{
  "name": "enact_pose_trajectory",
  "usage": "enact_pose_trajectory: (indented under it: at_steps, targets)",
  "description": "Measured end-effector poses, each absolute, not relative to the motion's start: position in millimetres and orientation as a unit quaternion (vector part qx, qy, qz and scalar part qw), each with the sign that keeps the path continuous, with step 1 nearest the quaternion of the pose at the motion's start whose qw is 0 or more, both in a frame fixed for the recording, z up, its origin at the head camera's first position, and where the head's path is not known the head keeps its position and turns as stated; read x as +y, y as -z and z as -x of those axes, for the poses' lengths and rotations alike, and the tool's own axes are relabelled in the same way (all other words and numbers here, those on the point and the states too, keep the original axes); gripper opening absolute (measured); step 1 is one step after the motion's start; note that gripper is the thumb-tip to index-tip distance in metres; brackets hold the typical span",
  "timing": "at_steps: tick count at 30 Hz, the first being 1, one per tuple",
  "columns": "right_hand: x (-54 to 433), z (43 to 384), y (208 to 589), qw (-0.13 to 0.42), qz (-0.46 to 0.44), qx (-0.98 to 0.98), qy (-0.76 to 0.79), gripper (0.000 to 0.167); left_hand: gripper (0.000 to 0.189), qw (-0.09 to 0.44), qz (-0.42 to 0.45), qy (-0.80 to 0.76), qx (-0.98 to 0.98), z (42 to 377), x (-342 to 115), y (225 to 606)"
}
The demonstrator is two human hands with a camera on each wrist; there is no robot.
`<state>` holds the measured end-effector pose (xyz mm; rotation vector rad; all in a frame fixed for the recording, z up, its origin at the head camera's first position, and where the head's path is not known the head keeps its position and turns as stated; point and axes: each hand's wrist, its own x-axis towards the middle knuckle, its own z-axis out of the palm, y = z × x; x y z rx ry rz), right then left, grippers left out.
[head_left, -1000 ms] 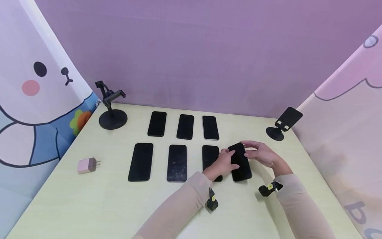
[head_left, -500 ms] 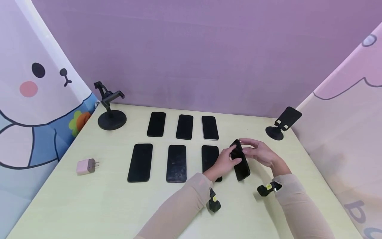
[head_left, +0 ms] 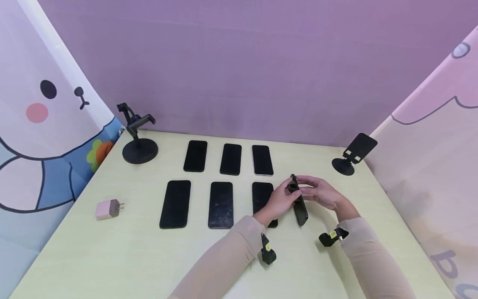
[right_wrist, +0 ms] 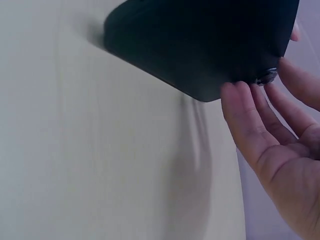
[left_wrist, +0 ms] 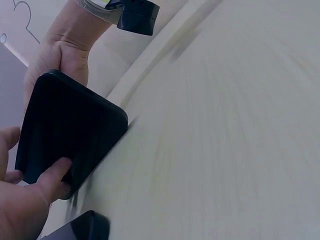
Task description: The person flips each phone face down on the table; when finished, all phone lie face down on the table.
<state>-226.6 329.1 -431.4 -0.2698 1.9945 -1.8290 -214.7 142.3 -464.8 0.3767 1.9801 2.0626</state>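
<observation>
A black smartphone (head_left: 301, 211) is stood up on its long edge near the table's right-middle, seen almost edge-on in the head view. My left hand (head_left: 279, 202) pinches its upper part, the thumb lying across the black face in the left wrist view. From the other side, my right hand (head_left: 323, 194) holds the far end; in the right wrist view its fingertips (right_wrist: 231, 92) meet that end beside the camera bump. Another dark phone (head_left: 262, 192) lies flat, partly covered by my left hand. The right fingers are partly hidden behind the held phone in the left wrist view.
More black phones lie flat in two rows, including a smudged one (head_left: 220, 205) and a large one (head_left: 175, 204). A black phone stand (head_left: 140, 150) is at back left, a smaller stand (head_left: 360, 148) at back right. A pink charger (head_left: 107, 209) lies left.
The phone between my hands has turned from nearly flat, screen up, to standing on its long edge. Both hands have shifted slightly left with it; the other phones have stayed put.
</observation>
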Motion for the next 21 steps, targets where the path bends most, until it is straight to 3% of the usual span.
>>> enact_pose_trajectory:
  at_steps: [10,21]
  targets:
    - [323,227,443,0.219,0.084,0.739,0.631,0.055,0.063,0.129,-0.098,-0.678,0.717,219,135,459]
    - [317,227,442,0.177,0.063,0.806,0.561,0.052,0.054,0.107,-0.149,-0.568,0.802,233,123,469]
